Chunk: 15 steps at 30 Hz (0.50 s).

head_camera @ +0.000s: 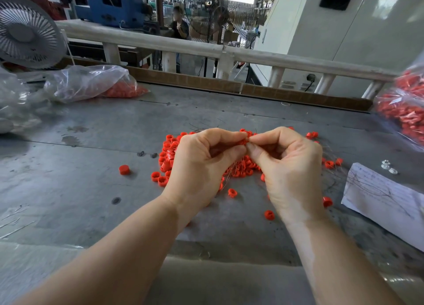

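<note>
Largely hidden, the red cap [243, 142] — left hand [202, 167] and right hand [291, 167] both pinch it.

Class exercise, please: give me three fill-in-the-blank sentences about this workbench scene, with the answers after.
The left hand and right hand pinch one small cap, coloured ____.
The white fan stands at the table's far ____ side.
The paper sheet lies to the ____ of the right hand.
Missing words: red; left; right.

Fan [27, 31] and plastic bag [91, 82] far left, paper sheet [385, 197] at right
</note>
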Available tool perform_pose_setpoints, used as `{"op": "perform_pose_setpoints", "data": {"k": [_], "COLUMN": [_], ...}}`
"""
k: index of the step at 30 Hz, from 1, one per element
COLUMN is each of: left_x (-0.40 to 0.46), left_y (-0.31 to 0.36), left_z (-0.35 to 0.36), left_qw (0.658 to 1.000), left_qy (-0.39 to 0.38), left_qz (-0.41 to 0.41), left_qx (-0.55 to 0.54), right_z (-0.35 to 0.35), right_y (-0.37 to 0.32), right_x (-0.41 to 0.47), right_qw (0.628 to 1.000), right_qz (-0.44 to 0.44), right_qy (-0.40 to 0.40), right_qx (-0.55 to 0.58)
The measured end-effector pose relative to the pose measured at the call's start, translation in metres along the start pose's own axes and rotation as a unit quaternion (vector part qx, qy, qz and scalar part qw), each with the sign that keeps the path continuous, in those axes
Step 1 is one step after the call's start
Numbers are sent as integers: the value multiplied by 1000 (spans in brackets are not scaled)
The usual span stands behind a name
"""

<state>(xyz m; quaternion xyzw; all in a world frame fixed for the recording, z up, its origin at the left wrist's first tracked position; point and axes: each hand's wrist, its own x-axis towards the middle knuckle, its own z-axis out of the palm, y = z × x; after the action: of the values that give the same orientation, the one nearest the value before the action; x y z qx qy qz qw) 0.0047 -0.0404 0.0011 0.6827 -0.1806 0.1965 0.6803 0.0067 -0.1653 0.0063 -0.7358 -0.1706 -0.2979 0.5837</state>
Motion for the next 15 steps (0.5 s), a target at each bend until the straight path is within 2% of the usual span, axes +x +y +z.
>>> {"op": "perform_pose_setpoints", "data": {"k": [4, 7, 11, 15], "left_x": [-1, 0, 2, 3], "left_y": [-3, -6, -9, -10], "left_z": [4, 4, 1, 1], "left_qw": [999, 991, 952, 930], "left_qy": [-10, 11, 12, 2], "left_qz": [-23, -66, -151, -188], "left_qx": [-47, -118, -267, -316], "right_z": [1, 1, 1, 2], "right_y": [4, 4, 6, 8], "right_x": [2, 2, 3, 3], "right_qw": [1000, 1000, 995, 996], "right_qz": [7, 7, 56, 64], "right_qy": [6, -11, -17, -15], "right_qx": [5, 20, 82, 58]}}
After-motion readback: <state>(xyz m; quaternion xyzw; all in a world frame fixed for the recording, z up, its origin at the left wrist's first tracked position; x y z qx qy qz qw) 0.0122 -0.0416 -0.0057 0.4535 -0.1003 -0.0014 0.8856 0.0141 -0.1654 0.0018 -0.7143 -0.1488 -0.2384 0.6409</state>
